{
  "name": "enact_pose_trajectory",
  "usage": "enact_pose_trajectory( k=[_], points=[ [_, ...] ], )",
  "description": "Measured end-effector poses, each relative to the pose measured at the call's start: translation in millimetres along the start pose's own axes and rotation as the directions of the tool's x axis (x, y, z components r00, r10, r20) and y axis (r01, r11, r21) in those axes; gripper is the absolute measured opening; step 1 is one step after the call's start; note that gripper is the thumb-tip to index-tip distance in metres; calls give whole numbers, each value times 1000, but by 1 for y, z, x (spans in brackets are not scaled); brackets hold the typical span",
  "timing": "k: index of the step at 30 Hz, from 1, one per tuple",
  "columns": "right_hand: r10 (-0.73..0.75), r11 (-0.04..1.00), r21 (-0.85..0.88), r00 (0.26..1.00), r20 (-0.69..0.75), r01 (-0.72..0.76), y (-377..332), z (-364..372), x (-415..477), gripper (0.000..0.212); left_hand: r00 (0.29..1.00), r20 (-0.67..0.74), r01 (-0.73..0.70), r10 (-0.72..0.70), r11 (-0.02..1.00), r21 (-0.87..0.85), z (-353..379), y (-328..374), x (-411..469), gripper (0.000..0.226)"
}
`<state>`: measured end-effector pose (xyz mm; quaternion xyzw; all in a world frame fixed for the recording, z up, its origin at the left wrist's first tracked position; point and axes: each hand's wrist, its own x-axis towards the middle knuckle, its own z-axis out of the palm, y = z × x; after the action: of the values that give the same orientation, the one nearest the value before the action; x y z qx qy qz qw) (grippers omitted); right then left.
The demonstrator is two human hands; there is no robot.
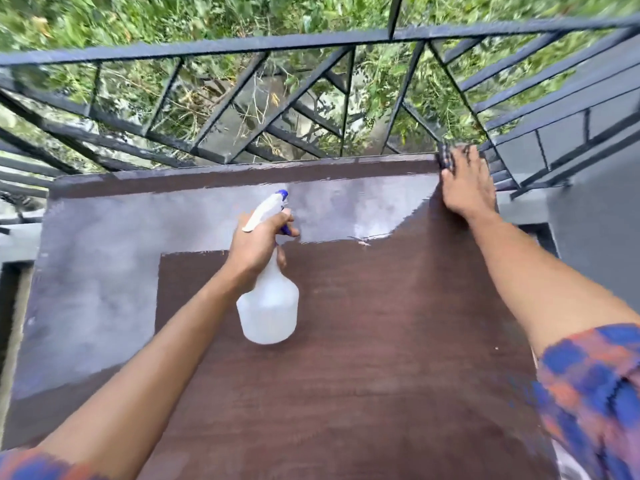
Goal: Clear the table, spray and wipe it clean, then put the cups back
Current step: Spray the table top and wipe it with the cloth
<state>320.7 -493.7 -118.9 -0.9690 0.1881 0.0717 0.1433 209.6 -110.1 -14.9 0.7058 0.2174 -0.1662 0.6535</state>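
A dark brown wooden table (363,341) fills the lower view, with a pale sheen over its far and left parts. My left hand (258,242) grips the neck of a translucent white spray bottle (268,306) with a blue nozzle, held above the table's middle. My right hand (465,183) presses flat at the table's far right corner on a dark cloth (446,157), of which only an edge shows past my fingers. No cups are in view.
A black metal railing (242,46) runs just behind the table and along the right side, with greenery beyond and below. Grey ledges (526,206) flank the table at left and right.
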Motion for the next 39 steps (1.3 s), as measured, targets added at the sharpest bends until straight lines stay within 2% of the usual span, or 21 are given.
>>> enact_pose_trajectory(
  k=[2, 6, 11, 14, 16, 18, 20, 21, 23, 25, 27, 29, 31, 33, 36, 39],
  points=[
    [19, 1000, -1, 1000, -12, -19, 18, -1, -5, 58, 999, 37, 17, -16, 1000, -12, 14, -2, -4, 23],
    [149, 987, 65, 988, -43, -147, 18, 0, -31, 58, 996, 78, 41, -39, 999, -22, 36, -2, -13, 32],
    [273, 949, 191, 956, -107, -249, 16, 10, -98, 57, 997, 78, 20, -19, 1000, -21, 41, -5, -29, 28],
    [344, 922, 228, 931, -120, -312, -13, 28, -149, 57, 999, 45, 10, -8, 999, -39, 34, -9, -44, 18],
    [327, 927, 218, 942, -73, -305, -48, 39, -173, 59, 1000, 17, 6, -5, 999, -44, 26, -12, -55, 15],
    [222, 957, 191, 975, 1, -219, -91, 48, -190, 63, 1000, -6, 8, -9, 998, -67, 17, -18, -66, 12],
    [8, 982, 188, 995, 104, -27, -138, 54, -207, 67, 999, -45, 6, -9, 998, -68, 7, -27, -77, 21],
    [-130, 979, 180, 979, 155, 101, -159, 59, -219, 70, 997, -71, 3, -8, 998, -62, 1, -33, -82, 32],
    [-407, 912, 158, 880, 245, 378, -192, 71, -248, 76, 991, -135, -4, -5, 998, -70, -9, -44, -90, 45],
    [-610, 787, 143, 721, 329, 600, -207, 81, -280, 76, 977, -213, -1, -16, 997, -82, -16, -53, -99, 42],
    [-709, 675, 105, 603, 366, 730, -200, 89, -303, 63, 969, -246, 2, -24, 996, -87, -20, -62, -108, 36],
    [-760, 626, 119, 568, 315, 771, -173, 90, -307, 54, 969, -244, 4, -30, 994, -108, -20, -68, -118, 34],
    [-758, 641, 118, 601, 254, 759, -128, 82, -297, 55, 972, -232, 19, -46, 993, -116, -17, -72, -128, 37],
    [-666, 744, 105, 722, 188, 660, -73, 68, -277, 56, 980, -188, 46, -71, 990, -133, -11, -75, -136, 49],
    [-402, 916, 40, 909, 110, 400, 16, 38, -248, 58, 987, -130, 72, -90, 988, -138, 7, -76, -149, 51],
    [-163, 985, 61, 984, 70, 159, 95, 11, -239, 59, 993, -75, 85, -96, 988, -133, 30, -75, -161, 41]
  ],
)
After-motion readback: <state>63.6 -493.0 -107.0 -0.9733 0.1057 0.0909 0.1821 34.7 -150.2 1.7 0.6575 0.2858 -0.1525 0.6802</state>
